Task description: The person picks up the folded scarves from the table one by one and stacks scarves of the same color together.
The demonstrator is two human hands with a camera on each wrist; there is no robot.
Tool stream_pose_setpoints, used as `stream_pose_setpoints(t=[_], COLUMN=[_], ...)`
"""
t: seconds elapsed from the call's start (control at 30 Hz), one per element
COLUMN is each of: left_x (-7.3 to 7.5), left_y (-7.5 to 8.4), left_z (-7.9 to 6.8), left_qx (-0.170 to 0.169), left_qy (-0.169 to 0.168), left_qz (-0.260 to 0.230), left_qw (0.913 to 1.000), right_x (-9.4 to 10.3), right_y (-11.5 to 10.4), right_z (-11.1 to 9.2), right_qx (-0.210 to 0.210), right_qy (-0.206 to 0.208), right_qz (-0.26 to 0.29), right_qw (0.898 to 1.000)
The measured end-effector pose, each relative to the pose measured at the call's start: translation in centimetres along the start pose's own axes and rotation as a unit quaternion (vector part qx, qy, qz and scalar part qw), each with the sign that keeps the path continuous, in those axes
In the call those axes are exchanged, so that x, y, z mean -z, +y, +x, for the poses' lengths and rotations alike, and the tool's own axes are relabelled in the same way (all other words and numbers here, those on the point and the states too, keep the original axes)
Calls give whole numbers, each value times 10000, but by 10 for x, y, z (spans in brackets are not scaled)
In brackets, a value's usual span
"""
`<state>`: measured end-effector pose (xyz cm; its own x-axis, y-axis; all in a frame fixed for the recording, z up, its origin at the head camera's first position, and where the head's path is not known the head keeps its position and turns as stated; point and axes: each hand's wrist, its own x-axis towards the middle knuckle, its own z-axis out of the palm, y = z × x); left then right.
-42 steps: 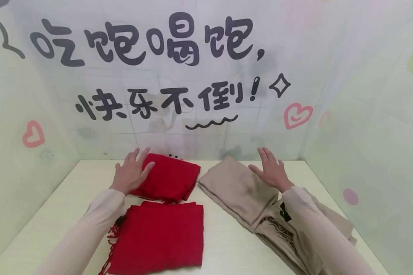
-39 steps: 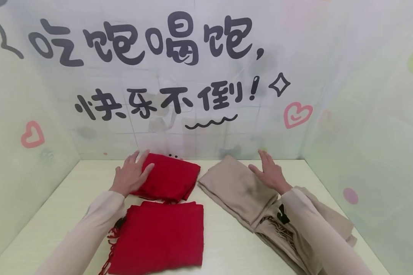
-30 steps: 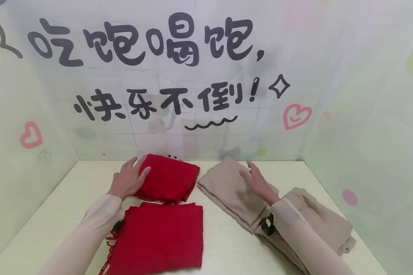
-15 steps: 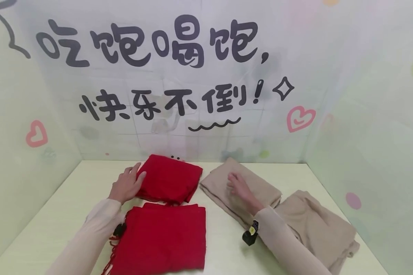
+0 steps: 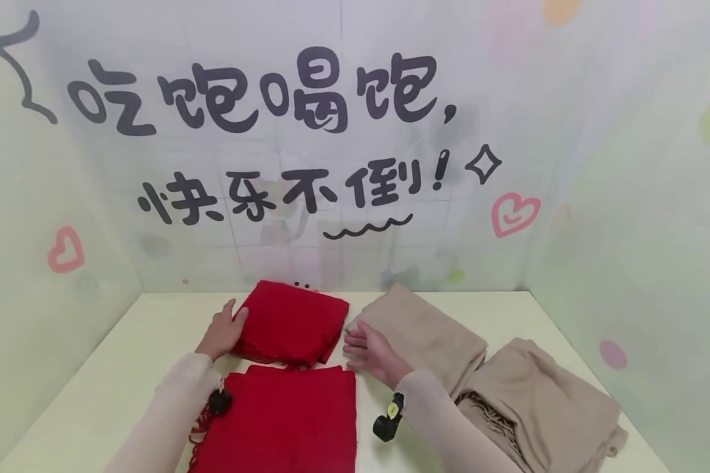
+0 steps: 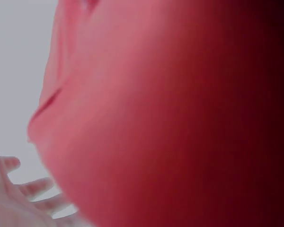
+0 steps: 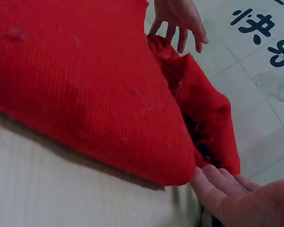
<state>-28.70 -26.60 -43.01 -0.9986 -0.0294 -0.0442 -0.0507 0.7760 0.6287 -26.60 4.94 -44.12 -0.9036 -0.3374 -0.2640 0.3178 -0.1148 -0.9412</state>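
Observation:
A folded red scarf (image 5: 296, 318) lies toward the back of the table, and another folded red piece (image 5: 284, 420) with fringe on its left side lies in front of it. My left hand (image 5: 220, 332) is at the left edge of the back red scarf, fingers fairly straight. Between the red and beige cloths is my right hand (image 5: 373, 351), palm turned left, fingers extended. In the right wrist view, the right hand's fingertips (image 7: 206, 182) are at a corner of the near red cloth; whether they press it I cannot tell. Red cloth (image 6: 146, 118) covers most of the left wrist view.
Right of the red cloths lies a folded beige scarf (image 5: 432, 335), its left side partly behind my right hand. A second beige piece (image 5: 550, 401) with fringe (image 5: 491, 420) adjoins it. The pale table (image 5: 89, 401) meets a printed back wall (image 5: 331, 263) and side walls.
My right hand has moved left and toward me, from over the beige scarf to the gap beside the red one. The left hand has lowered slightly at the red scarf's edge. The head view has tilted up.

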Motion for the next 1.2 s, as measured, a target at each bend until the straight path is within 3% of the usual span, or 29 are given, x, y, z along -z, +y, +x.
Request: stream_pose_setpoints(t=[0.23,0.57,0.73,1.2], left_x=[0,-2,-5,-15], left_y=[-7,0,2,-4], left_z=[7,17,18,22], left_qx=[331,854,1086,1319], left_qy=[-255,-469,-520,-337], left_qz=[-235,-862,-1264,-1614], left_qw=[9988,9915,9847,9774], right_x=[-4,-19,-30,-42], right_y=[5,0,2,5], right_z=[9,22,29,48], right_qx=[-228,-450,-568,-1037], right_qy=[88,149,141,501], right_qz=[397,1365,1431,1443], right_qw=[9989,9895,9880,9828])
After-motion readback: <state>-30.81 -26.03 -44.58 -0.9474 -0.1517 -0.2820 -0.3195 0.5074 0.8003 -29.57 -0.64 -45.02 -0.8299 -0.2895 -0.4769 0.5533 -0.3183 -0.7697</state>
